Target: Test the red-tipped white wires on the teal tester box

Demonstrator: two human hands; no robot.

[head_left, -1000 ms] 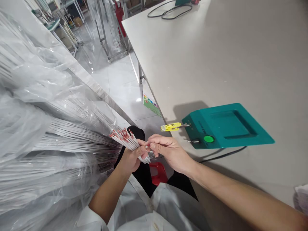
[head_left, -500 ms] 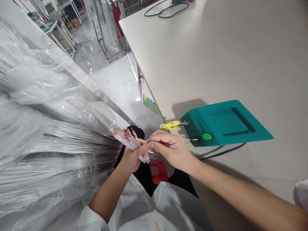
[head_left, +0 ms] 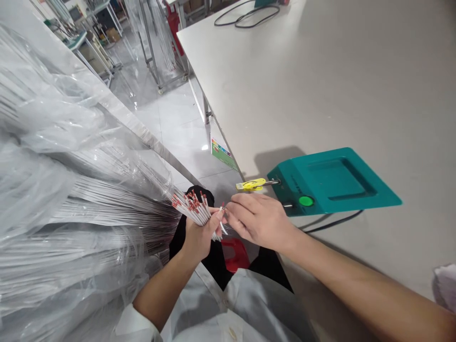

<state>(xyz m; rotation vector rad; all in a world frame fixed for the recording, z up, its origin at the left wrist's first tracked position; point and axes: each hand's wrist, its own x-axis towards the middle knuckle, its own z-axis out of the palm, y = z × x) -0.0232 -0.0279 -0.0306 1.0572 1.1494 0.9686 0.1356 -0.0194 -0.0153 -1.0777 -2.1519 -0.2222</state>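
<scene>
My left hand is wrapped round a bundle of thin white wires with red-brown tips, which fan out up and to the left. A single white wire stands apart from the bundle at my left thumb and fingertips, with a red tip above it. My right hand is beside it, its fingers curled together close to that wire; what they pinch, if anything, is hidden. A teal tester box with a green button sits on the table just beyond my right hand. A yellow clip is on one of its prongs.
The pale table fills the right side, with a black cable at its far end. Plastic-wrapped bundles of white wires hang at my left. A red stool shows below my hands, and a wheeled rack stands farther off.
The fingertips of my right hand have drawn slightly away from my left thumb, and the hand has turned knuckles-up. The single wire's red tip now shows between the hands. The bundle has shifted slightly right.
</scene>
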